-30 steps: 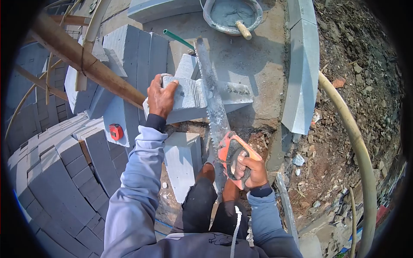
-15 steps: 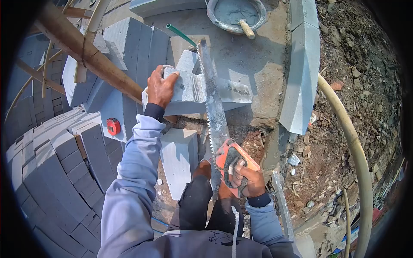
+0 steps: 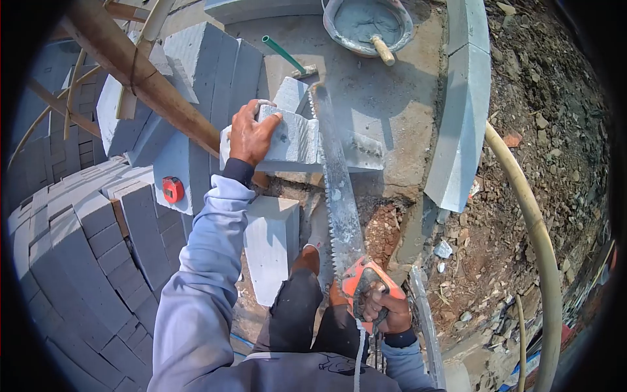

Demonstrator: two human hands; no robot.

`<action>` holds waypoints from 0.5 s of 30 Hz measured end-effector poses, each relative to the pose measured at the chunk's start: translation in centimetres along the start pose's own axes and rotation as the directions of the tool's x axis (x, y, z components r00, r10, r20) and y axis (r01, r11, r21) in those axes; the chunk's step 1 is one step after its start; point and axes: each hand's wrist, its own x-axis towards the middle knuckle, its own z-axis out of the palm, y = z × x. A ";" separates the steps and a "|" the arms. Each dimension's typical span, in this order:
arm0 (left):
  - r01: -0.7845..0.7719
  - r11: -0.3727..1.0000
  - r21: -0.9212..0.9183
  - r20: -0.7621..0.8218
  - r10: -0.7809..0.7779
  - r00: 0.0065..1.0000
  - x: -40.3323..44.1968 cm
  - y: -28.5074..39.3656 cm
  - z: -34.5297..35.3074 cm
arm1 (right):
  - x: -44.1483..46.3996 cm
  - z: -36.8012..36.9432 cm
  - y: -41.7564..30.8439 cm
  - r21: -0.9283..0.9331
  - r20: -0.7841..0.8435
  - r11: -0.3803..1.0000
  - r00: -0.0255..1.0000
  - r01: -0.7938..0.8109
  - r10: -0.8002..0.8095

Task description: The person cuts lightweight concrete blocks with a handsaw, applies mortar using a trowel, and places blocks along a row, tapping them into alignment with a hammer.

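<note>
My left hand (image 3: 253,136) grips the upper end of a light grey concrete block piece (image 3: 290,140), its thumb on the top face. This piece rests on another grey block (image 3: 366,149) lying across the ground. My right hand (image 3: 386,310) is wrapped round the orange and black handle of a hand saw (image 3: 341,196), low and near my legs. The toothed, dust-smeared blade points away from me, its teeth to the left, alongside the right end of the held piece. Whether the teeth touch the block I cannot tell.
A bamboo pole (image 3: 166,95) slants in from the upper left; another bamboo pole (image 3: 535,235) curves down the right. A mortar bucket (image 3: 328,26), green-handled hammer (image 3: 284,54) and red tape measure (image 3: 173,189) lie around. Stacked blocks (image 3: 91,261) fill the left; rubble (image 3: 522,170) covers the right.
The saw has been drawn back toward my body and slightly right, with my right hand lower. My left hand keeps its hold on the block piece. The whole view has shifted slightly.
</note>
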 end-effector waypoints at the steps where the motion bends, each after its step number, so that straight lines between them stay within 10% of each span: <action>1: 0.044 0.999 0.007 -0.029 -0.044 0.999 0.2 0.0 0.2 | -0.3 0.8 0.1 -0.090 -0.036 0.996 0.999 0.001 -0.004; 15: 0.051 0.999 -0.014 -0.075 -0.052 0.996 -0.2 0.9 0.7 | 5.8 1.5 0.6 -0.030 -0.011 0.998 0.998 0.064 -0.064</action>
